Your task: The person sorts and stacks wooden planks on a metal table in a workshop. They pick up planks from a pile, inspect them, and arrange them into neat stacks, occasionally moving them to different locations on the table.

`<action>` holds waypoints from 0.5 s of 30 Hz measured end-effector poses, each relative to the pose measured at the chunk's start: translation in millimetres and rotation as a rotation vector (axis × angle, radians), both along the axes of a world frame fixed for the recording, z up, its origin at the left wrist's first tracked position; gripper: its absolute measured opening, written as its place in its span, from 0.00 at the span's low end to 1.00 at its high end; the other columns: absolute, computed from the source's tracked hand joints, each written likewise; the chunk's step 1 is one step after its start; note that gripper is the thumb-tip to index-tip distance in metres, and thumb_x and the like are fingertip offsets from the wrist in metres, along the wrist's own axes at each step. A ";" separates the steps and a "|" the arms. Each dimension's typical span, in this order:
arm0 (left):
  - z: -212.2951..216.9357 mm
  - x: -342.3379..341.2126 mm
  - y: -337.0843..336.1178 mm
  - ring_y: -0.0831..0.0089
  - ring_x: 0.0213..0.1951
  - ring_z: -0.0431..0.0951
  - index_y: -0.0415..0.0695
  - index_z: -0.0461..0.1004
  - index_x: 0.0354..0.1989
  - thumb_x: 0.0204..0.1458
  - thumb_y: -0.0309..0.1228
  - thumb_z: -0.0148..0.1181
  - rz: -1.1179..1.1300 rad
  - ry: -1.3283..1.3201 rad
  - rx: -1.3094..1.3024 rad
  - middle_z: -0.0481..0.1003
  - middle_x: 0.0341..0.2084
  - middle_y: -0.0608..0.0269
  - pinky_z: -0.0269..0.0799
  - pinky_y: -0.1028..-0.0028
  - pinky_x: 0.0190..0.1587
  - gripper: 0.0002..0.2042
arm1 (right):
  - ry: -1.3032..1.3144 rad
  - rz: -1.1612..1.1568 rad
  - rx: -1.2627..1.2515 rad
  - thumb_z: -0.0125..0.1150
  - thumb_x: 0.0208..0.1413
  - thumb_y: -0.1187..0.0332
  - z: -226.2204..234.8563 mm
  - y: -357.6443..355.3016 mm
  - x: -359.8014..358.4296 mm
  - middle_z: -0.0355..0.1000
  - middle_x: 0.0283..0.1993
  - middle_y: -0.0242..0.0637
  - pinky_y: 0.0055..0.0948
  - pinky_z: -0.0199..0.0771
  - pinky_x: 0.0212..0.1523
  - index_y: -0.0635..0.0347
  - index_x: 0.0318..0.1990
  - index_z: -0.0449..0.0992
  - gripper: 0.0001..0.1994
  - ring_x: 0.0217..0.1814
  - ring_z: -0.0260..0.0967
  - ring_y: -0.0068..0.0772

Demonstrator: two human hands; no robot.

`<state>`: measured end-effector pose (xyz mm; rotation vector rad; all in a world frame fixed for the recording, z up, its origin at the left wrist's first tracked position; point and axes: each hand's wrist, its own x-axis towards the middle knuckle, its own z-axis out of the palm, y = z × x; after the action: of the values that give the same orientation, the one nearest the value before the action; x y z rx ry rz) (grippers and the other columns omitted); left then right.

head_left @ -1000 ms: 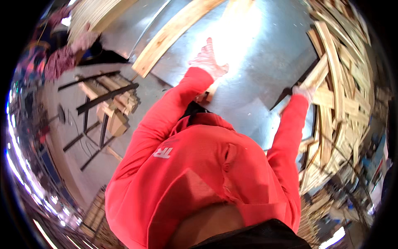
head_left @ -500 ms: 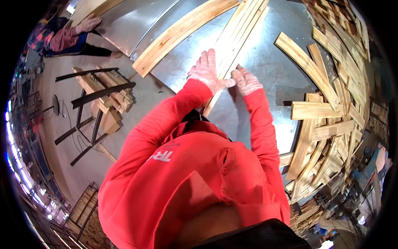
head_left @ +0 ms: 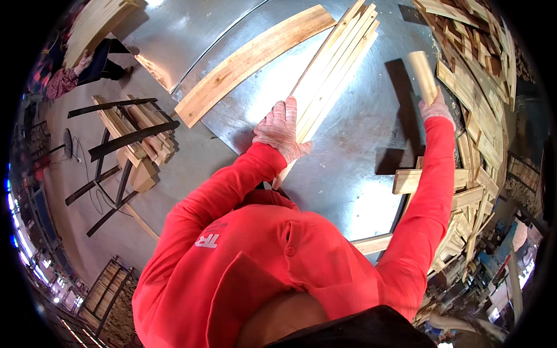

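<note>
On the metal table, several narrow pale wooden strips [head_left: 331, 75] lie side by side, running from near my body toward the far edge. My left hand [head_left: 279, 130], in a knitted glove, rests flat on their near part with its fingers stretched out. Out to the right, my right hand [head_left: 435, 109], gloved too, is closed round the near end of a wooden board [head_left: 423, 72]. That board is tilted up off the table and throws a long dark shadow. A wide curved board [head_left: 249, 61] lies to the left of the strips, its far end close to them.
A large heap of wooden slats [head_left: 481, 104] covers the right side, with a short board [head_left: 429, 181] jutting over the table [head_left: 354, 153]. At left stands a dark metal rack [head_left: 125, 142] holding wood pieces. Another person's hand [head_left: 84, 61] touches a board stack [head_left: 98, 26] at far left.
My right hand has left the strips, moved right to the heap and taken hold of a board. My left hand stays on the strips. The curved board lying by the heap is gone from its place.
</note>
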<state>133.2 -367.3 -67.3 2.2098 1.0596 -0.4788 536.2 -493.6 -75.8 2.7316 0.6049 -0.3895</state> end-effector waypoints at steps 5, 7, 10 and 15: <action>-5.0 -1.1 4.3 0.48 0.64 0.57 0.36 0.38 0.69 0.40 0.55 0.66 -0.024 -0.024 -0.007 0.50 0.65 0.40 0.55 0.58 0.65 0.56 | 0.501 -0.552 0.600 0.54 0.48 0.30 -0.7 27.7 -1.1 0.72 0.51 0.53 0.43 0.73 0.48 0.67 0.59 0.66 0.45 0.48 0.73 0.49; -1.7 0.4 8.1 0.47 0.65 0.56 0.36 0.38 0.70 0.40 0.56 0.65 -0.039 -0.028 -0.026 0.50 0.66 0.39 0.55 0.59 0.65 0.56 | 0.527 -0.388 0.354 0.40 0.51 0.26 -40.3 62.4 -38.8 0.73 0.47 0.53 0.40 0.75 0.43 0.75 0.59 0.65 0.51 0.43 0.74 0.46; -14.8 -14.9 11.3 0.45 0.64 0.58 0.36 0.40 0.70 0.42 0.56 0.65 -0.107 -0.206 0.037 0.51 0.65 0.36 0.55 0.59 0.65 0.55 | 0.568 -0.305 0.581 0.38 0.57 0.33 -79.4 91.7 -128.7 0.61 0.63 0.60 0.36 0.57 0.65 0.74 0.61 0.62 0.45 0.68 0.58 0.48; -40.3 -63.7 131.2 0.47 0.64 0.59 0.40 0.44 0.69 0.39 0.63 0.63 0.133 -0.235 0.405 0.57 0.64 0.45 0.58 0.55 0.62 0.55 | 0.620 -0.220 0.994 0.46 0.59 0.39 -70.9 46.6 -217.3 0.64 0.63 0.53 0.34 0.57 0.65 0.68 0.61 0.64 0.38 0.66 0.60 0.47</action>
<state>69.4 -236.0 -107.7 2.4427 1.2472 0.0638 318.9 -447.0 -146.7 3.6321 0.7982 -1.3259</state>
